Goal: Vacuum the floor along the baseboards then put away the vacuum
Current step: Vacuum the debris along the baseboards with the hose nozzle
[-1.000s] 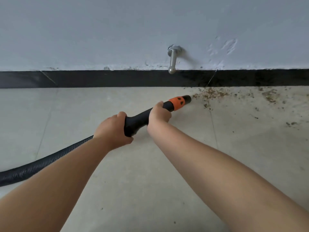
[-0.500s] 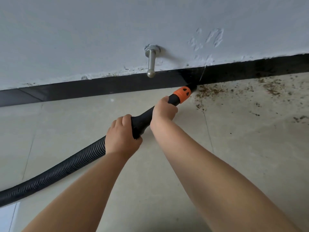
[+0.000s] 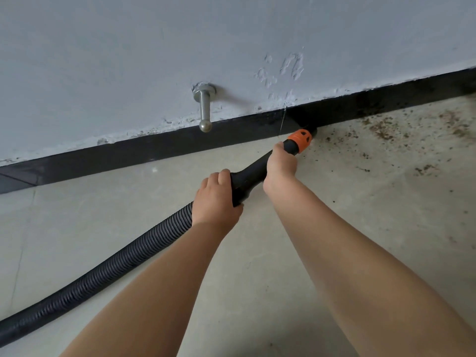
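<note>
Two bare forearms reach in from the bottom edge, over pale, smooth floor tiles (image 3: 257,292) with thin grout lines. A black corrugated hose (image 3: 103,274), ribbed along its whole length, enters at the lower left corner and runs diagonally up and to the right. The left hand (image 3: 216,199) wraps round the place where the ribbed hose meets a smooth, black, slightly flared handle (image 3: 251,176), its fingers curled over the top of it. Just beyond, the right hand (image 3: 280,164) grips the narrower front part of the same handle, its fingers curled round it. Past that hand sits a bright orange plastic collar (image 3: 300,139) with small dark openings, and beyond the collar a short black nozzle tip (image 3: 313,130). The long axis of hose, handle and nozzle lies on one slanted line from lower left to upper right, and the tip points at the foot of the wall, right at the seam between the floor and the glossy black baseboard (image 3: 154,150). Brown, crumbly debris (image 3: 381,130) is scattered over the tiles to the right of the nozzle, densest near the baseboard. Above the baseboard rises a matt, pale grey wall (image 3: 128,60) with rough, chipped paint along its lower edge and a patch of flaking plaster. A brushed-metal door stopper (image 3: 205,109), a round rod with a ball end on a round base, sticks out of the wall to the left of the nozzle.
</note>
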Tool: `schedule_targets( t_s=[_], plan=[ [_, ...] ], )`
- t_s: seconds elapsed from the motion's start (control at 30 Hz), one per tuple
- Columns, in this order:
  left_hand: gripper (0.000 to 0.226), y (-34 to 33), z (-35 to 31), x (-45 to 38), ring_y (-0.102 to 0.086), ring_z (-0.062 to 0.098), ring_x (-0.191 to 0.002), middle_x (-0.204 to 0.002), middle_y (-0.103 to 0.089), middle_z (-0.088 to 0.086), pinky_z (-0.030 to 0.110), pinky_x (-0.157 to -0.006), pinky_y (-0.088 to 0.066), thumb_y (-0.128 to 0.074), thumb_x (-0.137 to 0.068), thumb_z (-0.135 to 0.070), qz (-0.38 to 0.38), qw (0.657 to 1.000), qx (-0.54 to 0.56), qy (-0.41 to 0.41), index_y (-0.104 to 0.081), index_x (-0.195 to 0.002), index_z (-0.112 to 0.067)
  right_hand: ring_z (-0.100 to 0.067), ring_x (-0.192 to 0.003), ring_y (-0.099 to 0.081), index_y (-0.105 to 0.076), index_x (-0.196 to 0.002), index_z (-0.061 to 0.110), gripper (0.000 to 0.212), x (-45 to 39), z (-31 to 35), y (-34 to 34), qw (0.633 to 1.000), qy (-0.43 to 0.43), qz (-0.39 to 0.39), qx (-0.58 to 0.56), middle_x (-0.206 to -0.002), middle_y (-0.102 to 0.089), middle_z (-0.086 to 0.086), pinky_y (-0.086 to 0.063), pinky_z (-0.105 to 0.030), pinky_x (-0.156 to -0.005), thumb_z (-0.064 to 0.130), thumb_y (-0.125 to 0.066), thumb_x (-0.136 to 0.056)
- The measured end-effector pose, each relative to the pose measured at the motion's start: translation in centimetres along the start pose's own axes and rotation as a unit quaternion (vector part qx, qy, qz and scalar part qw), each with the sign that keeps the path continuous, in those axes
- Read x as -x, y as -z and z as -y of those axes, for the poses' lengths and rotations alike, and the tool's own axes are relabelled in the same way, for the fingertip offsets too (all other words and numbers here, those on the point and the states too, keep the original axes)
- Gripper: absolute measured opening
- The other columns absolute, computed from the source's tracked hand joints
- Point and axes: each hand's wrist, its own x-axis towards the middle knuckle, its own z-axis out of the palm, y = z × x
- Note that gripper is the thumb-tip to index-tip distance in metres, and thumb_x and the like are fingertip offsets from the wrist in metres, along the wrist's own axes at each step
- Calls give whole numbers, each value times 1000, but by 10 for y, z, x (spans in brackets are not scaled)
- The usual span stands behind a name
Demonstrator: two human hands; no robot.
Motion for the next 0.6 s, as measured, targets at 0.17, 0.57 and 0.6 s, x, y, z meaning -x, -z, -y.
schedule_targets(
  t_s=[0.17,0.57,0.6],
  plan=[
    [50,0,-9,-11,-42,23,-115,-125,-47,5,29,-90,-36,-61,-85,-28,17,999,5,-41,-38,-127,-13,-32,-117,-51,-40,-135,4,49,-7,8,10,1000,-4,-19,-24,-131,-51,-14,-43,-44,-100,33,-47,-96],
    [54,19,68,-1,-59,37,-63,-73,-61,16,37,-52,-47,-87,-40,-13,-120,986,-72,-95,-59,-84,2,-31,-108,-58,-42,-124,9,38,31,-32,-32,992,5,56,-109,-122,-55,-12,-55,-42,-76,24,-57,-93],
    [56,19,80,3,-59,37,-59,-70,-60,17,37,-50,-48,-88,-36,-11,-125,986,-72,-88,-59,-81,3,-32,-108,-58,-43,-120,9,34,35,-39,-39,992,-2,73,-105,-123,-55,-14,-55,-42,-74,23,-57,-93]
  ],
)
